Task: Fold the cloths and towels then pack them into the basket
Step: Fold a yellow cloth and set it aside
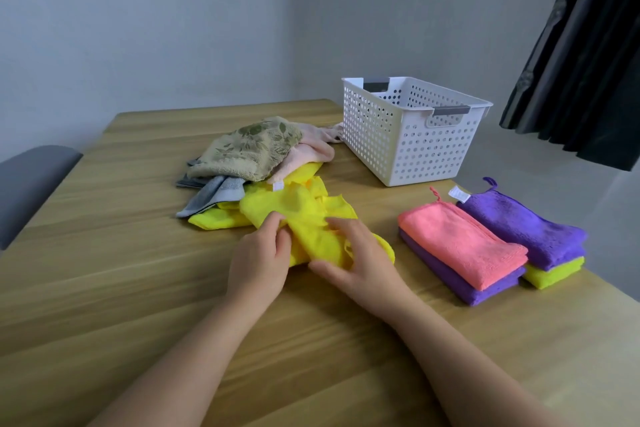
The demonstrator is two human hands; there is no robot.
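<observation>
Head-worn view, down onto table

- The floor of the basket hides behind its own walls; its contents cannot be told.
- Left of the basket, a grey cloth and a pink towel lie mostly buried under a patterned towel.
- In front of the basket, a purple cloth shows only edges beneath a coral cloth, a lime cloth likewise beneath a second purple cloth.
- Front-left of the basket, the fingertips of the left hand vanish into a yellow cloth; whether the right hand grips it is unclear.
- Far left of the basket, the picture's edge cuts off a chair.
</observation>
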